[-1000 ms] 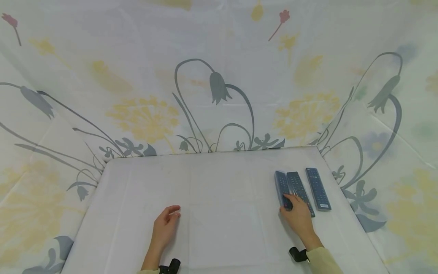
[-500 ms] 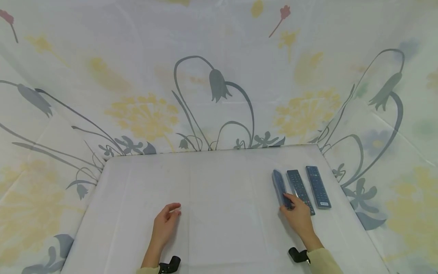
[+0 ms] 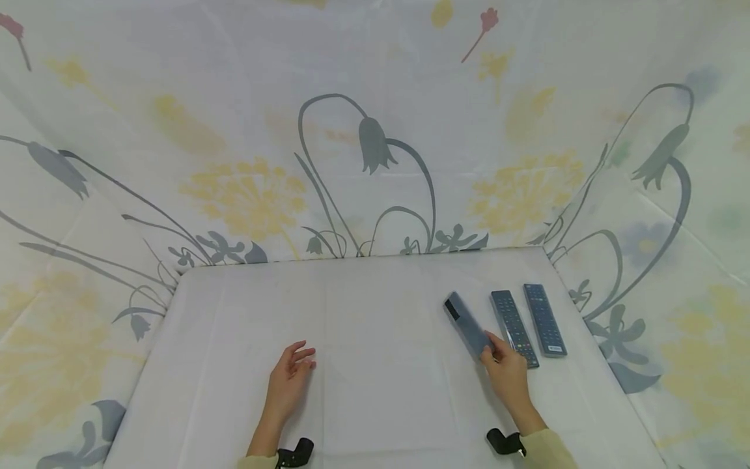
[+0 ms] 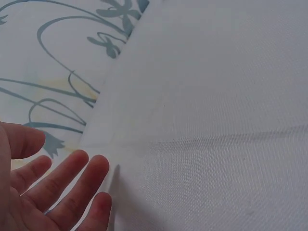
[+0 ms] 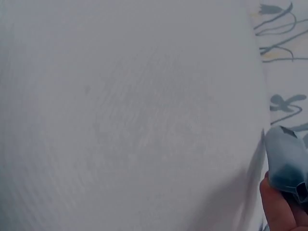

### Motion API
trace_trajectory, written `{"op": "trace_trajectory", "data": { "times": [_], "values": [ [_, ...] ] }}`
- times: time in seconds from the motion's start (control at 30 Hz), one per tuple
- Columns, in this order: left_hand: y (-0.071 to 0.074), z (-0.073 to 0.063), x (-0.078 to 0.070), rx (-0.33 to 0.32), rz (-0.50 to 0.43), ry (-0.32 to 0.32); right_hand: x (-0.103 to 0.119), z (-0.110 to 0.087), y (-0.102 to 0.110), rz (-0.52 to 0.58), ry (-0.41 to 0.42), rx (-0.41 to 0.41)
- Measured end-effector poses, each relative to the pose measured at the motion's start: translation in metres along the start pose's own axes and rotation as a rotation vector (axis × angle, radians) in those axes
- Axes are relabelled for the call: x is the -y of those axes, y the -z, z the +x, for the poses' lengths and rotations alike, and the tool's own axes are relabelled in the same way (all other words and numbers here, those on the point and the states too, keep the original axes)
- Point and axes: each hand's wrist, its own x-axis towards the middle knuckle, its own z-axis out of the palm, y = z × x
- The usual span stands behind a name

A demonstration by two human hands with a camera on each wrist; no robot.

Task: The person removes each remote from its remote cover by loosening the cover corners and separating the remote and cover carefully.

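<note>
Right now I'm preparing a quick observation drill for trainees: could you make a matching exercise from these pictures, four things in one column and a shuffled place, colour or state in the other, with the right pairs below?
Things
1. left hand
2. right hand
3. rightmost remote
4. backdrop

Descriptions
A. printed in grey and yellow
B. pinches the leftmost remote
C. lies flat, with a white label at its near end
D. holds nothing

Pairs: 1-D, 2-B, 3-C, 4-A
</note>
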Motion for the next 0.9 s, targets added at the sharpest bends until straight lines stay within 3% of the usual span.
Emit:
{"op": "trace_trajectory", "data": {
  "times": [0.2, 0.33, 0.5, 0.9],
  "values": [
    [-0.006, 0.003, -0.001, 0.016, -0.051, 0.005, 0.011, -0.003, -0.003, 0.160, -0.120, 0.120],
    [-0.011, 0.006, -0.002, 0.036, -0.082, -0.008, 0.021, -0.004, -0.005, 0.332, -0.223, 0.206],
    [-0.019, 0.010, -0.005, 0.074, -0.129, -0.038, 0.036, -0.006, -0.007, 0.501, -0.320, 0.255],
    [-0.037, 0.018, -0.020, 0.175, -0.293, -0.060, 0.065, -0.015, -0.012, 0.595, -0.326, 0.327]
  ]
}}
